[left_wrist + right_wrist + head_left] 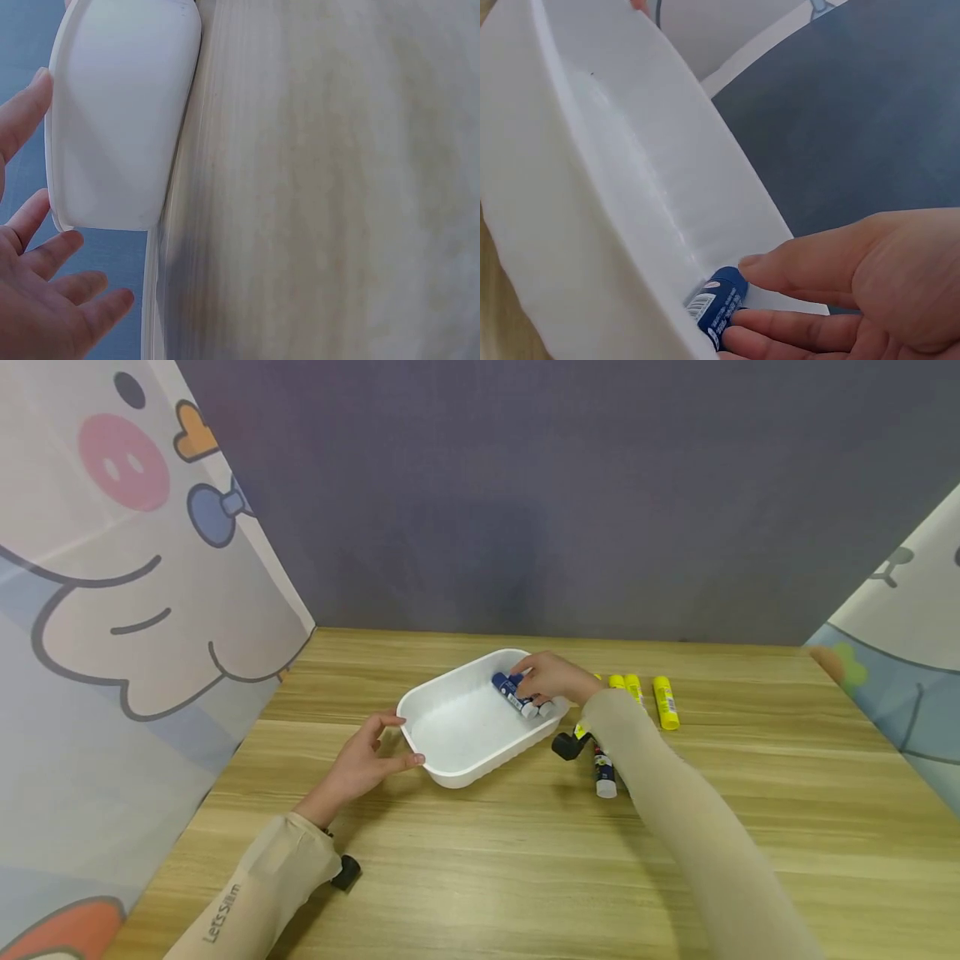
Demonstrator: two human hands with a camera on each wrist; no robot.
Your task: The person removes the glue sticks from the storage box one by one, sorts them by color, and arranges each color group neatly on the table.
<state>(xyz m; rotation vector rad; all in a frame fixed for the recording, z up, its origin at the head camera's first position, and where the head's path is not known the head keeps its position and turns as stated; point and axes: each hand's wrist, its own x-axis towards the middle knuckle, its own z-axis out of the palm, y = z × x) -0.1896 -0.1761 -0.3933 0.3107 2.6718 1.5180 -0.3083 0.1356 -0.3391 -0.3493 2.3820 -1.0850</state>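
Observation:
A white plastic tray (457,727) lies slanted on the table. Two blue glue sticks (512,695) with white ends lie side by side in its right end; one is partly covered by my right hand (553,678). In the right wrist view, that hand's thumb and fingers are at a blue glue stick (721,300) against the tray wall, seeming to pinch it; the fingers' far side is hidden. My left hand (363,760) touches the tray's left end rim with thumb and index finger. Its other fingers (81,286) are spread and hold nothing.
Several yellow glue sticks (665,703) lie right of the tray, some hidden behind my right sleeve. A dark glue stick (604,772) with a white end lies nearer me, beside the sleeve. A grey panel (555,510) stands along the wooden table's (480,877) back edge.

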